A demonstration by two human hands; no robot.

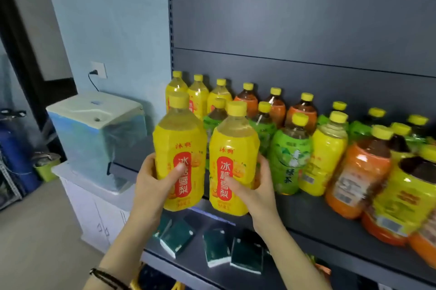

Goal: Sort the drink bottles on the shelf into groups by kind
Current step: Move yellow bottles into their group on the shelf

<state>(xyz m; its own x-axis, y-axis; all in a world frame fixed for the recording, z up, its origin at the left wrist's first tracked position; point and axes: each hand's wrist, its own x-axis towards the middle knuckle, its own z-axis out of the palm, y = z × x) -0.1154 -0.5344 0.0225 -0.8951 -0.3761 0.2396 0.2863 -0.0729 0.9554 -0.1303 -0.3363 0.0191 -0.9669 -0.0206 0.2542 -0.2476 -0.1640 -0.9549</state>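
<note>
My left hand (151, 181) grips a yellow-labelled bottle (180, 148) with a yellow cap, held upright in front of the dark shelf's (306, 216) left end. My right hand (253, 189) grips a second yellow bottle (233, 155) of the same kind, right beside the first. Behind them, three yellow bottles (198, 95) stand at the shelf's back left. Orange-labelled bottles (276, 106) stand in the back row, green-labelled ones (289, 158) in the middle, and more yellow (326, 150) and orange (358, 176) ones are mixed toward the right.
A lower shelf holds several dark green packs (217, 248). Left of the shelving stands a white cabinet (94, 209) with a plastic-wrapped appliance (96, 129) on top. A wall socket (99, 69) is above it. The shelf's grey back panel (295, 18) rises behind the bottles.
</note>
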